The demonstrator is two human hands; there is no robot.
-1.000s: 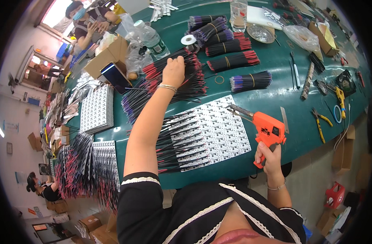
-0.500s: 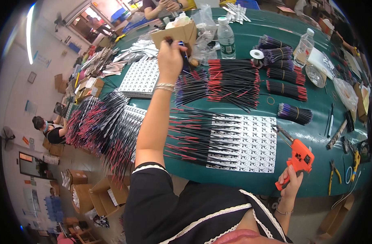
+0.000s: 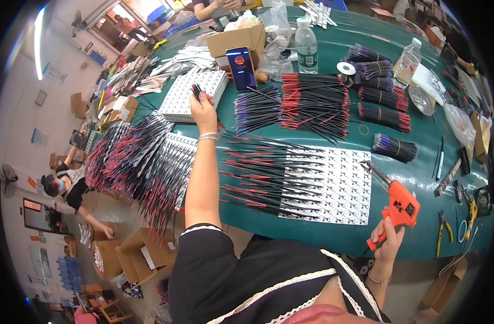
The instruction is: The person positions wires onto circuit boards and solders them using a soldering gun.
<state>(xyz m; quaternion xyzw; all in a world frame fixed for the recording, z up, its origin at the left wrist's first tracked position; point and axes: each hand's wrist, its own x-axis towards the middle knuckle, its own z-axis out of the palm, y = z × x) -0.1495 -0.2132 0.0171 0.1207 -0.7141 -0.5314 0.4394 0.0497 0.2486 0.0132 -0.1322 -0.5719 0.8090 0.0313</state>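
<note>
My left hand is closed around a small bunch of black wires with red ends, above the near edge of a stack of white circuit panels. In my right hand is a red soldering gun; its tip points at the upper right corner of a white circuit board panel. Rows of black and red wires stick out from that panel's left part. Just beyond it lie a pile of black-and-red wires and a pile of purple-ended wires.
A phone leans upright against a cardboard box. Water bottles and a solder spool stand beyond the wires. Panels with wires heap at left; pliers lie at right. A co-worker is at far left.
My left hand has come back from in front of the phone, toward me and left, uncovering the lit screen. The soldering gun has hardly moved. The co-worker at far left now reaches down toward the boxes.
</note>
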